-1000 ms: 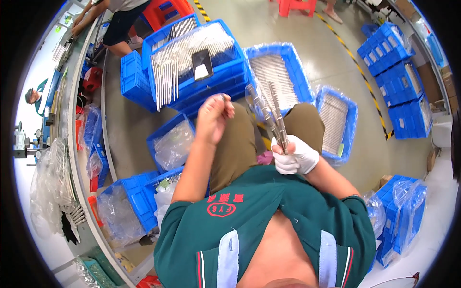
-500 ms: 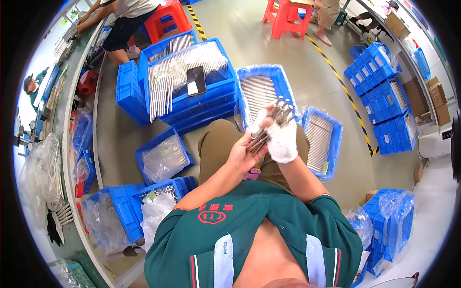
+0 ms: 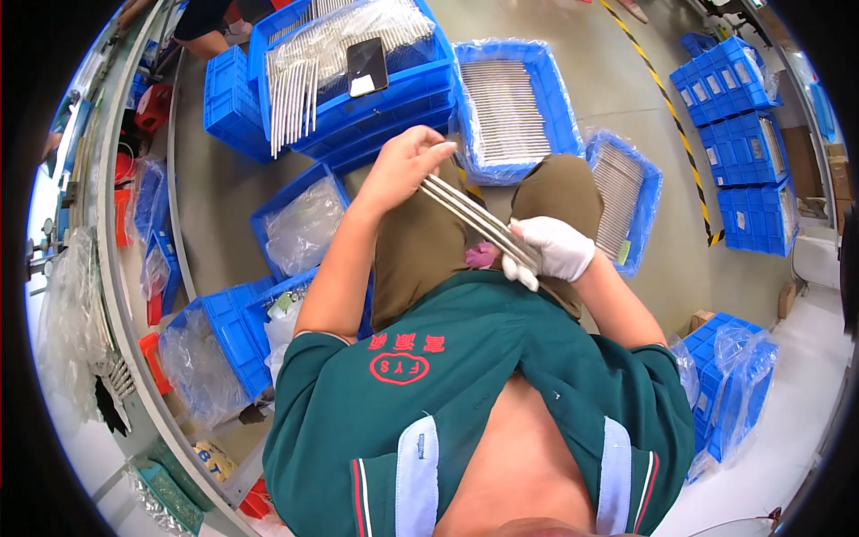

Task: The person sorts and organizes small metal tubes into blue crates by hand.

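A small bundle of slender metal rods (image 3: 472,215) slants across my lap between both hands. My right hand (image 3: 564,251), in a white glove, is closed around the near end of the bundle. At the far end, my bare left hand (image 3: 407,170) has its fingers curled by the rod tips; the palm side is partly hidden. Just beyond my knees stands a blue crate (image 3: 574,125) lined with clear plastic, with many similar rods (image 3: 506,107) laid in rows. Right of it is a second lined crate (image 3: 651,192) of rods.
Stacked blue crates (image 3: 376,116) at the far left carry more rods and a phone (image 3: 367,67). Bagged parts fill a crate (image 3: 259,224) by my left leg. A long workbench (image 3: 148,358) runs along the left; more crates (image 3: 738,148) stand at the right.
The rods have swung from upright in front of me to a slant across my lap. My left hand has moved up and left to their far end; my right hand has come lower. My view has tilted down.
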The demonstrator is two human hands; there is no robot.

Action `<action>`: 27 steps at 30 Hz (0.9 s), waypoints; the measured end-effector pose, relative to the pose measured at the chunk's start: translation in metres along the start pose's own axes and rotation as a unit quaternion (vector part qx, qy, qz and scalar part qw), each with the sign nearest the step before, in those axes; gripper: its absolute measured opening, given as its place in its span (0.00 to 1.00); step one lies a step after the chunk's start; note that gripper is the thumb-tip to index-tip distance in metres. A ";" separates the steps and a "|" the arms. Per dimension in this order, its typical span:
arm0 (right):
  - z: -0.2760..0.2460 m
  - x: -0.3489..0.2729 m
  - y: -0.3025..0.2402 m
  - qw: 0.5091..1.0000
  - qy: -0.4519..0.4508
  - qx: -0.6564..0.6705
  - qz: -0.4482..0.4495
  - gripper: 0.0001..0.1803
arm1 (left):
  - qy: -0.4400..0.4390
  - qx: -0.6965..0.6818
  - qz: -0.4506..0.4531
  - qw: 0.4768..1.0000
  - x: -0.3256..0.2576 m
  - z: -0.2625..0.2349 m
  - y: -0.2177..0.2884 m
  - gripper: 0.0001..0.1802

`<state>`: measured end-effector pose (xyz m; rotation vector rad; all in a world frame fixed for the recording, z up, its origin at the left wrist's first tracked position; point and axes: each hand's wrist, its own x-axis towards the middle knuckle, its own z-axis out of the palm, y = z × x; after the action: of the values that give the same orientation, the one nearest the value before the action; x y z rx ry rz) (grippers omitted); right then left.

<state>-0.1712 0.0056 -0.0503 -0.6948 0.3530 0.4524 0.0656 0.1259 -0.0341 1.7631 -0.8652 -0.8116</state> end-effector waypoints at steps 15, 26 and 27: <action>0.022 0.032 0.020 0.965 0.166 -0.190 -0.071 0.17 | 0.048 -0.245 0.104 0.963 0.014 0.001 0.038 0.12; 0.032 0.001 -0.007 0.878 0.356 -0.170 -0.271 0.10 | 0.058 -0.413 -0.003 0.909 -0.035 0.001 0.000 0.17; 0.032 0.001 -0.007 0.877 0.355 -0.171 -0.273 0.10 | 0.058 -0.413 -0.001 0.909 -0.037 0.003 0.001 0.17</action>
<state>-0.1623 0.0226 -0.0245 -1.2615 0.7494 -0.3166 0.0437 0.1553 -0.0293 1.0382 -0.3410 -0.8883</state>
